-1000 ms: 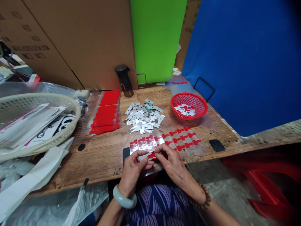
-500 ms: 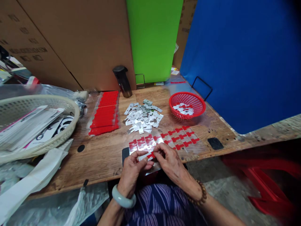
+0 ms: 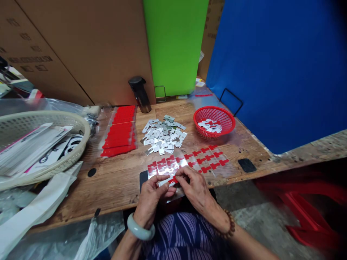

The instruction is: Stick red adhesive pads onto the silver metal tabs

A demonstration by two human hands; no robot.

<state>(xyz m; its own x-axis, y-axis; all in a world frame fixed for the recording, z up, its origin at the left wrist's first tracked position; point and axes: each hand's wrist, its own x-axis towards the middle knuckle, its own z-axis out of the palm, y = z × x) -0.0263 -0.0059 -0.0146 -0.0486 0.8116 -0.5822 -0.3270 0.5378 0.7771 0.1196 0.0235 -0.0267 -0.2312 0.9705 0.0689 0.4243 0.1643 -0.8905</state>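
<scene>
My left hand [image 3: 150, 195] pinches a small flat metal plate [image 3: 163, 182] between thumb and fingers, close to the table's front edge. A red T-shaped sticker [image 3: 172, 180] lies against the plate's right end. My right hand [image 3: 197, 189] is closed, its thumb and forefinger pressed together on the sticker's right side. Beneath and beyond both hands is a clear sheet [image 3: 193, 158] bearing rows of red T-shaped stickers. Behind it lies a loose pile of silver metal plates [image 3: 165, 135]. A red basket [image 3: 230, 124] to the right contains several plates with red on them.
Stacked red sticker sheets [image 3: 119, 130] lie left of the pile. A black flask [image 3: 140, 94] stands behind. At far left is a cream basket [image 3: 81, 150] with printed cards. Green [image 3: 175, 47] and blue panels [image 3: 273, 72] rise at the back; a red stool [image 3: 303, 209] is at right.
The view has shifted slightly. Both hands keep nearly the same pose, with the plate and red sticker still between them.
</scene>
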